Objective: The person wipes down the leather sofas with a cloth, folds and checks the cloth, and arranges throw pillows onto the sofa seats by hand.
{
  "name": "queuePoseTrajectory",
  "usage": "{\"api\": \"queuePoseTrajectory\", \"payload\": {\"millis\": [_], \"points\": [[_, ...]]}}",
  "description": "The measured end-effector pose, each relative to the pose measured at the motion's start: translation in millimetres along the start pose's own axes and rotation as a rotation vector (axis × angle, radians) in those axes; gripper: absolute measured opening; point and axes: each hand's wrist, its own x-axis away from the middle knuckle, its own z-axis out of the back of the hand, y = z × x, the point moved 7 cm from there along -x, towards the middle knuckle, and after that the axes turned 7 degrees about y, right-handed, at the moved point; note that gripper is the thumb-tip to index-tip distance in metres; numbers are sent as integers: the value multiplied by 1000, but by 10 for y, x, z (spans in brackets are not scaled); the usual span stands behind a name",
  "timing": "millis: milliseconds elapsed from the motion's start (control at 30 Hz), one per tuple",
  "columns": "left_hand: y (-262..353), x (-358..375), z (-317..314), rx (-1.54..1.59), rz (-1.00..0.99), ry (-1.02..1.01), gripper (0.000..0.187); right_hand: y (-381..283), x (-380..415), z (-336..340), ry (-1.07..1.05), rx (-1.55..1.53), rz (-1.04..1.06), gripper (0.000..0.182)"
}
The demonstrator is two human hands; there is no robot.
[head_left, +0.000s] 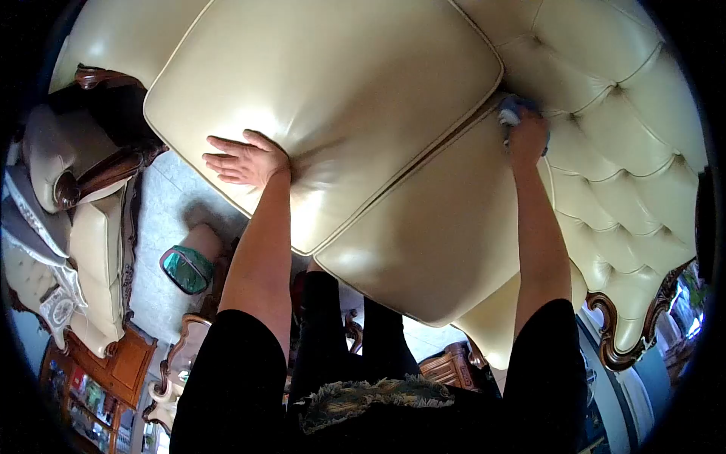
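Two cream leather seat cushions meet at a dark seam, the larger cushion [333, 98] above and the smaller one [439, 234] below. My left hand [248, 159] lies flat on the larger cushion near its left edge, fingers spread, holding nothing. At the back of the seat my right hand [528, 140] is closed on a bluish-grey cloth [516, 106], at the corner where the cushions meet the tufted backrest [605, 144]. Part of the cloth is hidden under my fingers.
Carved dark wood trims the sofa at the left [113, 170] and lower right [605, 333]. On the grey floor [162, 219] stands a green-lined bin [186, 270]. Another cream sofa [98, 265] and a wooden cabinet [117, 363] are at the left.
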Motion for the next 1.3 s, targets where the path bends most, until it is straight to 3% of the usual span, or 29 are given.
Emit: {"api": "queuePoseTrajectory", "payload": {"millis": [67,100,167,200,267,333,367,433,467,567,633,667,733,767,800,833,900,967,1067,1167,1200,1233,1267,1300], "points": [[15,-10,5,12,2,-3,78,-131,310,-71,152,-204,273,45],[29,-13,11,15,1,-6,78,-148,438,31,151,-201,270,45],[40,-3,33,7,7,-8,78,-456,749,197,-32,-296,455,49],[43,2,42,35,-3,-5,78,-332,732,108,-46,-292,449,49],[58,1,11,27,-2,3,78,224,268,-200,59,-315,61,51],[16,-6,-10,5,-9,16,78,513,-130,-437,-162,-440,-142,52],[11,-12,-29,0,-11,38,78,444,-108,-413,-171,-446,-146,52],[10,30,-71,-8,-15,46,78,148,-45,-238,-48,-124,20,53],[-5,32,-81,-8,-15,60,78,-4,74,-58,8,-175,-40,54],[-30,1,-95,-28,-16,76,78,-707,677,54,-7,-250,241,47],[-16,6,-88,-78,-48,136,78,-1286,1376,124,-260,-316,257,42],[-5,6,-93,-89,-51,130,78,-1535,1829,191,-194,-394,320,46],[20,5,-66,-83,-59,128,78,-2163,2729,497,-420,-422,561,54],[-40,11,-124,-33,-19,34,78,-2363,3221,635,-275,-793,489,54],[-46,16,-88,-33,-16,38,78,-2657,3539,774,-537,-875,497,57],[-6,4,-75,-24,-14,48,77,-2923,3845,829,-609,-969,572,60],[-31,5,-83,-30,-13,47,77,-3186,4008,930,-900,-1351,565,56],[-30,0,-115,-31,-2,53,77,-3020,3618,1071,-1059,-1452,434,51],[-56,-10,-137,-30,-24,53,78,-2004,2467,1305,-848,-1338,110,46],[-39,-19,-119,-4,32,-13,77,-919,1095,1294,-21,-1227,-249,42],[-52,-24,-142,-5,41,-26,77,-679,703,1233,191,-1115,-263,41],[-49,-24,-136,0,35,-16,78,-476,313,1170,503,-888,-65,44],[-57,-17,-130,-6,48,-35,78,-421,52,930,511,-895,-52,44],[-54,-27,-128,-7,60,-48,78,-366,-190,622,434,-805,-182,47]]}}
